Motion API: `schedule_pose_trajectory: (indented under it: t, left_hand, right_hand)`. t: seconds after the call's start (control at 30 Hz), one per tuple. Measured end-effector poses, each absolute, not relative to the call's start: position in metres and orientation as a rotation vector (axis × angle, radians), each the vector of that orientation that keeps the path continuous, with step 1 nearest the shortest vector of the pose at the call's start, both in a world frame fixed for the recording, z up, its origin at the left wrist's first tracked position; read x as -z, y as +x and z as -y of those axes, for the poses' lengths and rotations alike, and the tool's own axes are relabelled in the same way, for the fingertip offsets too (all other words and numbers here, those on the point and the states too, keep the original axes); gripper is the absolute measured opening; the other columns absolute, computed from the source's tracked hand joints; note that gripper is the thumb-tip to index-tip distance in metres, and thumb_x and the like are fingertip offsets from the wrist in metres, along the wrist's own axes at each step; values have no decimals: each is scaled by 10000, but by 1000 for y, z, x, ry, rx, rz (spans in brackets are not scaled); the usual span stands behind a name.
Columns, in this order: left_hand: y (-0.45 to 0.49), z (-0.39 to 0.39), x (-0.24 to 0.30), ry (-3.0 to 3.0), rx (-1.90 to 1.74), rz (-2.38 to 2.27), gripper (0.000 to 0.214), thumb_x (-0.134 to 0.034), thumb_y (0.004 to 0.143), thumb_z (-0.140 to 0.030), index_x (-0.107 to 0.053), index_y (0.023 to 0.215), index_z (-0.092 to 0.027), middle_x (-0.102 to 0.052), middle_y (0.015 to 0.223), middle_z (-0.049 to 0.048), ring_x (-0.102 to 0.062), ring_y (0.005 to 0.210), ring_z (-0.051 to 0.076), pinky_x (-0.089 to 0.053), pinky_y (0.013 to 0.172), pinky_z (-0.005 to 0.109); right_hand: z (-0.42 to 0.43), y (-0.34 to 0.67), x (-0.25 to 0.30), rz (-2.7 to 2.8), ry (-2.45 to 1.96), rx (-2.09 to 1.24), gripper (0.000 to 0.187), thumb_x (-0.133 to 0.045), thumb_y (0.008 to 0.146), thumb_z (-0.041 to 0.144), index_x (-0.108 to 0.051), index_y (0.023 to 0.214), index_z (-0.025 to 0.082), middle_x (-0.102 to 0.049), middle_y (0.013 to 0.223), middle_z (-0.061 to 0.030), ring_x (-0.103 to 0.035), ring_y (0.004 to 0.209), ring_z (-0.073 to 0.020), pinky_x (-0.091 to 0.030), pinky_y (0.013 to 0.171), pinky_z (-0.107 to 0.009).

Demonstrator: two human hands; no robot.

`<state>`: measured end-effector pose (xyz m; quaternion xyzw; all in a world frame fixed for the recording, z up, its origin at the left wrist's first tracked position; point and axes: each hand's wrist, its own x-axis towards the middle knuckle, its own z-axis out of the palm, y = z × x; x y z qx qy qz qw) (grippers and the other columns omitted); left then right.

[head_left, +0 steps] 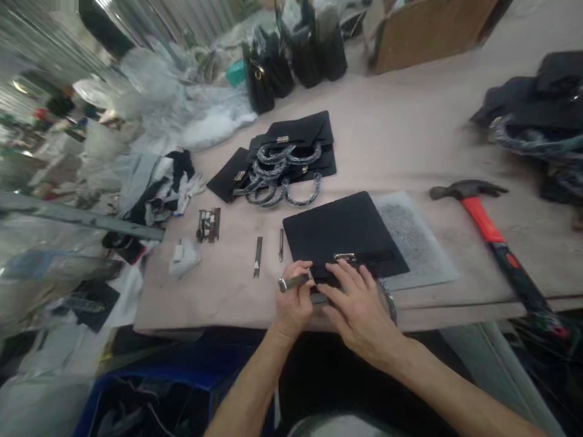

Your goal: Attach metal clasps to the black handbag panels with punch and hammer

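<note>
A flat black bag panel [341, 233] with a small metal clasp [345, 257] lies near the table's front edge, partly over a grey mat [412, 240]. My left hand [294, 300] pinches a short metal punch tool [294, 281] at the panel's front left corner. My right hand [359, 303] lies on the panel's front edge beside it, fingers stretched flat and pressing down. Part of a wrapped handle shows under that hand.
A red-handled hammer [489, 233] lies at the right. Two slim metal tools [258, 256] and a cluster of punches [208, 224] lie left of the panel. A stack of black panels with wrapped handles [286, 167] sits behind, finished black bags [291, 60] farther back, dark material [542, 103] far right.
</note>
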<state>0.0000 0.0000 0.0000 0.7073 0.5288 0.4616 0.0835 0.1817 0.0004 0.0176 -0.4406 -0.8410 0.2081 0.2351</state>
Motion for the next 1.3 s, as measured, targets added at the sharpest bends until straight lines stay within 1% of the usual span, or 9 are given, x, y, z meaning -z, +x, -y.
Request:
schedule_pose_trajectory:
  t: [0.1,0.23,0.3,0.4,0.63,0.83,1.0,1.13,1.3]
  left_hand:
    - [6,6,5,2064,-1399,-1653,109,-488,981,-102,-557,1011,-181,-679,1106,110,-657,1088,204,-577,961,391]
    - [10,10,9,2038,-1480,-1692,116,-490,979,-106,-564,1043,-169,-660,1126,127,-660,1106,215,-583,963,403]
    - [11,11,10,2033,-1504,-1697,119,-490,981,-110,-563,1055,-167,-657,1128,131,-667,1100,217,-587,957,404]
    - [10,12,9,2015,-1519,-1711,120,-488,980,-106,-566,1049,-167,-659,1121,131,-671,1087,214,-592,946,397]
    - [7,12,12,1979,-1559,-1689,120,-509,978,-113,-567,1067,-168,-666,1116,130,-667,1093,215,-592,938,387]
    - [5,8,11,1943,-1560,-1651,86,-510,989,-144,-569,1042,-175,-667,1076,121,-671,1050,216,-590,909,389]
    - [-1,5,10,1918,-1515,-1581,73,-512,992,-151,-570,1021,-184,-664,1057,106,-668,1024,209,-583,899,390]
    - [-6,2,10,1917,-1475,-1529,60,-519,998,-186,-573,1025,-191,-661,1069,102,-669,1031,213,-578,911,399]
    - [-9,-4,6,1991,-1420,-1504,65,-512,1006,-206,-574,1022,-193,-673,1044,91,-679,1008,204,-576,906,380]
  right_hand:
    - [-31,184,-24,2326,-1207,-534,319,-482,954,160,-714,1156,245,-644,1230,-102,-538,1144,-268,-288,1022,-461]
    - [-80,175,-29,2464,-1235,-541,188,-551,949,191,-728,1013,190,-703,975,-79,-579,922,-228,-314,814,-374]
    - [-100,166,-32,2582,-1212,-550,119,-615,931,238,-713,923,172,-717,924,-74,-598,900,-225,-302,788,-362]
    - [-118,154,-38,2751,-1124,-562,134,-681,896,295,-688,832,178,-729,888,-63,-624,888,-219,-290,779,-349]
    - [-127,139,-53,3013,-994,-571,181,-649,902,346,-685,852,176,-749,908,-89,-674,893,-242,-313,769,-341]
    - [-136,134,-49,3072,-915,-548,195,-629,874,349,-677,837,164,-739,819,-95,-693,822,-257,-364,784,-352]
    - [-140,146,-36,2616,-1063,-967,97,-656,799,225,-675,884,183,-666,675,7,-605,642,-148,-387,699,-283]
    - [-133,157,-21,1966,-1041,-1382,148,-662,790,306,-648,856,174,-574,615,51,-511,573,-105,-404,612,-248]
    - [-129,163,-17,1771,-990,-1489,202,-690,756,351,-656,836,169,-559,621,45,-485,585,-102,-404,597,-255]
